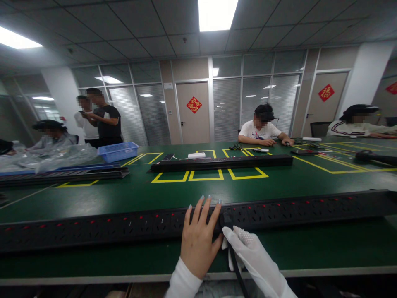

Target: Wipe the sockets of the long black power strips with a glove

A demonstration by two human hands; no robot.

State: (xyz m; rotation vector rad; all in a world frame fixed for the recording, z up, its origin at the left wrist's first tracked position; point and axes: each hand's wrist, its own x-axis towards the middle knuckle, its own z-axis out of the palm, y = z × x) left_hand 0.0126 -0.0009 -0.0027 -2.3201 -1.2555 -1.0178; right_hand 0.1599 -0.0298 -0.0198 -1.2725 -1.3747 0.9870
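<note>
A long black power strip with rows of sockets and small red switches lies across the near side of the green table. My bare left hand rests flat on the strip near its middle, fingers stretched out over it. My right hand, in a white glove, sits at the strip's front edge right beside the left hand, fingers closed in a pinch on a thin black cord that runs down over the table edge.
A second black power strip lies farther back among yellow floor-tape rectangles, with a white adapter behind it. A blue basket, plastic bags and more strips are at the left. Other people sit and stand around the table.
</note>
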